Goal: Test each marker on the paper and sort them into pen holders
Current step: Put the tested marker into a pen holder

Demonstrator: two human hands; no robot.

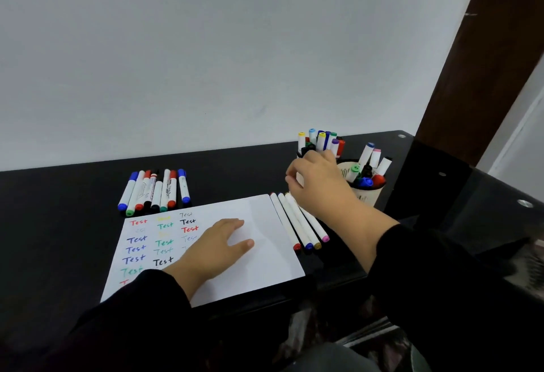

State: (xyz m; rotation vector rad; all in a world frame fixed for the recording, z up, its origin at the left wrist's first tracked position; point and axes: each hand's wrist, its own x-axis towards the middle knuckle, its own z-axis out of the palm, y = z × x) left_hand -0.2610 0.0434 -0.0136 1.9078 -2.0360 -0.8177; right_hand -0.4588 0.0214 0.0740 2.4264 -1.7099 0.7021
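Note:
A white paper (265,253) with several coloured "Test" marks lies on the black desk (59,239). My left hand (215,249) rests flat on it, fingers straight. Several thin white markers (297,224) lie side by side along the paper's right edge. My right hand (319,186) hovers over their far ends with fingers curled downward; whether it holds one is hidden. Behind that hand stands a pen holder full of markers (321,140), its cup mostly covered. A second, cream pen holder (369,195) with several markers stands to the right.
A row of thicker markers (156,190) lies beyond the paper's top left corner. A white wall runs behind the desk. A dark wooden post (477,62) rises at the right, near the desk's bolted corner (441,174).

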